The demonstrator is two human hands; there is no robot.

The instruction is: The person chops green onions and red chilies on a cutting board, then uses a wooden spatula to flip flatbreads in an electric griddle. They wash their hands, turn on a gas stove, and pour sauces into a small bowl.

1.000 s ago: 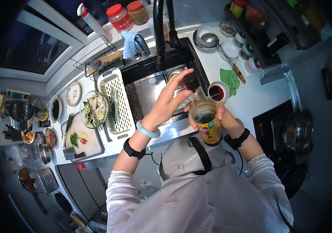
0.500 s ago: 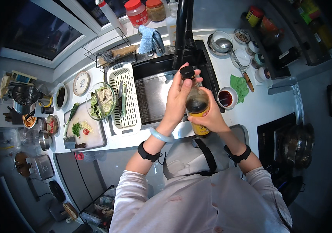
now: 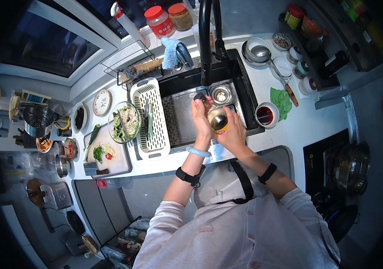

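Observation:
Over the front of the sink (image 3: 180,121), both my hands are on a glass sauce bottle (image 3: 219,122) with dark liquid and a yellow label. My right hand (image 3: 232,133) is wrapped round the body of the bottle. At its top end, the fingers of my left hand (image 3: 202,120) close around the neck by the black cap (image 3: 200,97). Whether the cap is still seated on the neck cannot be made out. A small white bowl of dark red-brown sauce (image 3: 265,114) stands to the right of the sink, beside a green cloth (image 3: 281,103).
Left of the sink are a white slotted basket (image 3: 159,140) with leek pieces, a glass bowl of shredded vegetables (image 3: 125,122) and a cutting board (image 3: 119,164) with chopped bits and a cleaver. A black faucet (image 3: 205,45) rises behind the sink. A ladle (image 3: 285,85) lies at the back right.
Both hands and the bottle have come down and slightly left in view, and the bottle leans more to the left. The whole scene has shifted a little as my head turned.

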